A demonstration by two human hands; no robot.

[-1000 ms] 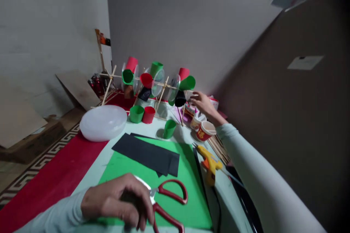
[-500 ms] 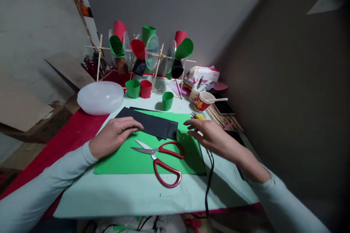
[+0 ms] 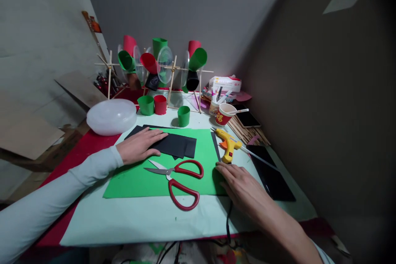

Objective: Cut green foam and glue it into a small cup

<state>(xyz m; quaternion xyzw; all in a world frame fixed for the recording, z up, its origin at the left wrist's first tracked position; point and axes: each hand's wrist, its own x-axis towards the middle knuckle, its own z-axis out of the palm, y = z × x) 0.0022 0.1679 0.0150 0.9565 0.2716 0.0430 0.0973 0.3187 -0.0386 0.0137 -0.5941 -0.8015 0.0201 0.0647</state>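
My left hand [image 3: 140, 144] lies flat, fingers stretched out, on the black paper sheets [image 3: 173, 144] that rest on a green sheet [image 3: 145, 179]. My right hand [image 3: 241, 187] rests open, palm down, at the green sheet's right front corner. Red-handled scissors [image 3: 179, 177] lie partly open on the green sheet between the two hands, touched by neither. A yellow glue gun [image 3: 228, 143] lies just beyond my right hand, its black cord running under the wrist and off the table's front edge.
At the back stands a stick frame with red, green and black paper cups and clear discs [image 3: 161, 66]. Loose green and red cups [image 3: 154, 104], a white dome lid [image 3: 111, 116], paper cups with pens [image 3: 223, 113], a phone [image 3: 247, 119] and a dark tablet [image 3: 272, 173] lie around.
My right hand came back from the far cups to the green sheet's right corner and settled down. My left hand left the scissors and moved onto the black paper. The view tilted downward.
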